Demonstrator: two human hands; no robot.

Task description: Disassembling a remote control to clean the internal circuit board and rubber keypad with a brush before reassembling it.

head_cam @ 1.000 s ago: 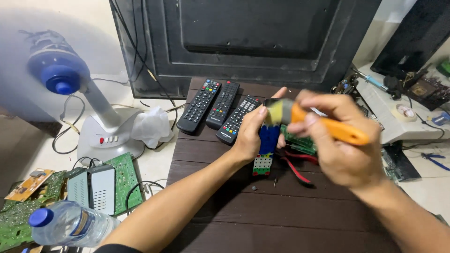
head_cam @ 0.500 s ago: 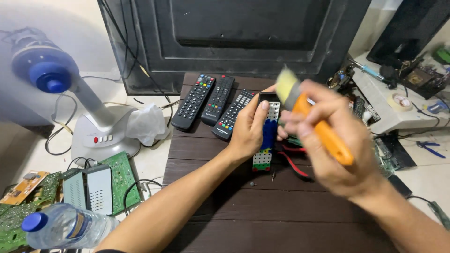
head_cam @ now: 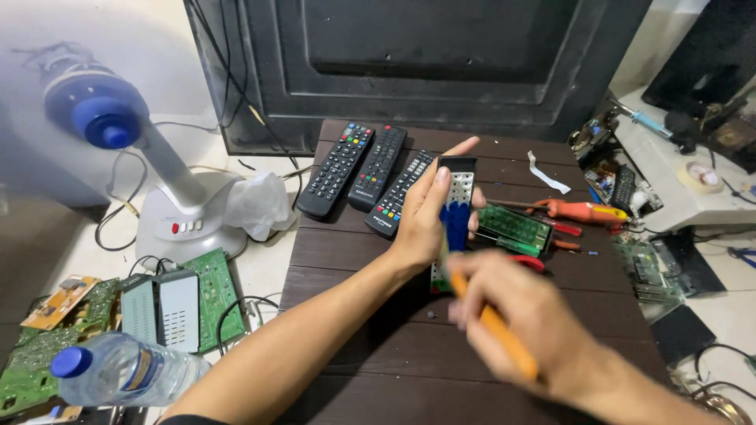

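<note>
Change: since half a second ago the right hand (head_cam: 535,319) has dropped from above the left hand to below it, toward the near edge of the worktop (head_cam: 378,346); motion blur on it.
Left hand (head_cam: 429,212): grip closed around an opened remote part (head_cam: 455,212), thumb on the left side, fingertips on the right, held upright above the worktop.
Opened remote part: long narrow piece, black cap at top, pale dotted face, blue band across the middle.
Right hand: grip closed on an orange-handled tool (head_cam: 496,327); the tool's upper end sits at the lower end of the held part. The tip is too blurred to identify.
Remotes: three black remote controls (head_cam: 370,169) lie side by side at the far left of the worktop, just beside the left hand.
Worktop, right of hands: green circuit board (head_cam: 516,228), with an orange-handled screwdriver (head_cam: 583,211) behind it.
Floor, left: white fan base (head_cam: 189,224), blue fan hub (head_cam: 102,118), loose circuit boards (head_cam: 213,295), clear water bottle with blue cap (head_cam: 118,370).
Back: dark panel (head_cam: 425,63) standing behind the worktop.
</note>
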